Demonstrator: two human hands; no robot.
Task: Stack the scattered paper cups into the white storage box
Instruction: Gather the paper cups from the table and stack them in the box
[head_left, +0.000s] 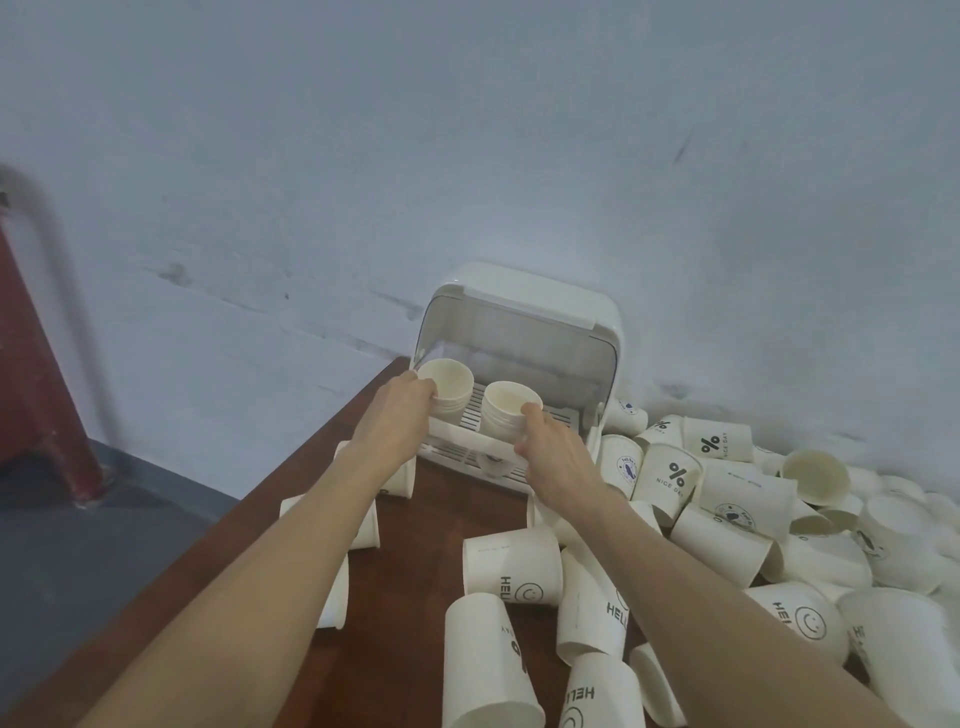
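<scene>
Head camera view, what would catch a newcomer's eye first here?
Two bare arms reach to the white storage box against the wall; the left hand and the right hand each grip a cup stack standing in it. To the right, a heap of loose paper cups sprawls over the brown table.

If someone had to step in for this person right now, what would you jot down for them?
Left hand: grips the left cup stack at its rim, inside the box.
Right hand: grips the right cup stack, also inside the box.
Box: lid up, at the far edge of the table, against the wall.
Done: two stacks stand upright on the box's rack.
Left: many loose cups lie heaped to the right of the box and scattered in front of it, most on their sides. Let go of both stacks, then nest the loose ones and add them.
</scene>
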